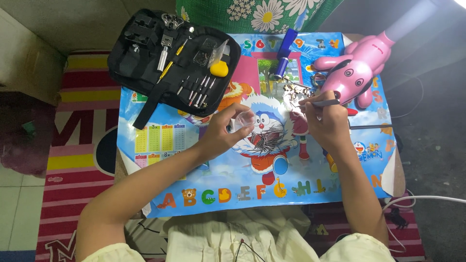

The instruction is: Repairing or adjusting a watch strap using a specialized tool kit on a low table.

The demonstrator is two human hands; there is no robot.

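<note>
Left hand (pixel 221 133) pinches a small clear cup (pixel 244 119) above the middle of the table (pixel 194 170). Right hand (pixel 326 121) grips a thin grey tool (pixel 324 103) over small metal parts (pixel 292 92) toward the far edge, beside a pink lamp (pixel 357 68). A pile of pins (pixel 266 140) lies mid-table; an open tool case (pixel 172 58) sits at the far left corner.

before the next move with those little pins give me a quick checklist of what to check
1. Left hand holds the small clear container in its fingers: ok.
2. Right hand grips the thin dark tool: ok.
3. Pile of thin metal pins lies together on the picture mat: ok.
4. Container upright: cannot tell.
5. Black tool case open, tools in slots: ok.
6. Pink toy-shaped lamp apart from the right hand: not ok, it crowds the hand.
</note>
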